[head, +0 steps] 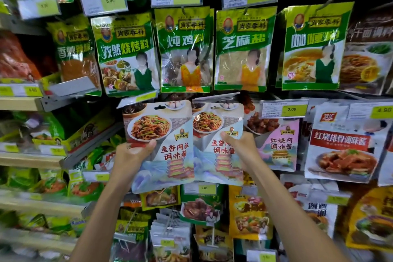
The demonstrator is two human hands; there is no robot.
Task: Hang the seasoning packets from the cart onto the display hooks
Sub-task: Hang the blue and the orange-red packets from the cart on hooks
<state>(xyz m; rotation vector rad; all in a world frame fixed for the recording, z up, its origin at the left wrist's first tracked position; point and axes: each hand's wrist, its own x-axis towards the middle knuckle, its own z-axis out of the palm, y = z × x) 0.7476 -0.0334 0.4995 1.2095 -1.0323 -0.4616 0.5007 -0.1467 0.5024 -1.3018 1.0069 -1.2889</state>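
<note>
Raised from 6 o'clock, left hand (131, 153) pinches one packet (163, 155) by its 9 o'clock edge; right hand (241, 148) grips a twin packet (217, 161) just beside. Hanging looks underway; next, each top hole needs threading onto the hook (214, 97) at 12 o'clock.

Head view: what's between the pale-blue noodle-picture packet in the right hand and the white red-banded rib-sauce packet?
One pink plastic sauce packet, below a 3.00 price tag; the head view shows it.
</note>
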